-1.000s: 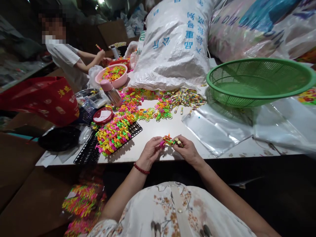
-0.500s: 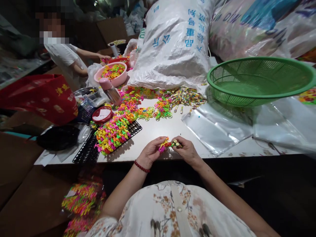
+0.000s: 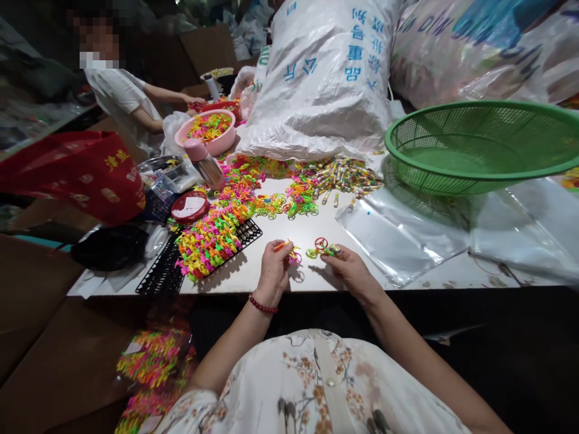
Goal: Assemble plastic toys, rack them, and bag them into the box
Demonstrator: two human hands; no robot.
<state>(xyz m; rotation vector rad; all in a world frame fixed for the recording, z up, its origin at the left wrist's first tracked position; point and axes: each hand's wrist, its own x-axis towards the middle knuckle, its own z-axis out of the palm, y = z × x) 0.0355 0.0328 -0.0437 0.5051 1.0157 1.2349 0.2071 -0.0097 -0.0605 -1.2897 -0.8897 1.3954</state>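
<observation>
My left hand (image 3: 274, 269) pinches a small orange, yellow and pink plastic wheeled toy (image 3: 294, 257) above the white table near its front edge. A short gap to the right, my right hand (image 3: 351, 270) grips a green plastic wheeled toy (image 3: 312, 253) with a red spoked wheel and a patterned piece at the fingertips. The two toys are apart. Beyond my hands lies a loose heap of bright plastic toys (image 3: 302, 196), and beside it a pile of small patterned tubes (image 3: 346, 178). Rows of coloured toys (image 3: 208, 244) stand on a black grid rack (image 3: 249, 234) to the left.
A large green mesh basket (image 3: 479, 150) and clear plastic bags (image 3: 407, 235) are at the right. A big white sack (image 3: 321, 84) rises behind. At the left are a flask (image 3: 205, 166), a pink basin (image 3: 228, 140) and a red bag (image 3: 76, 175). A co-worker (image 3: 122, 96) works beyond.
My hands have moved apart from where they met. The left now has the orange-pink toy and the right the green one with the red wheel. The view has shifted slightly.
</observation>
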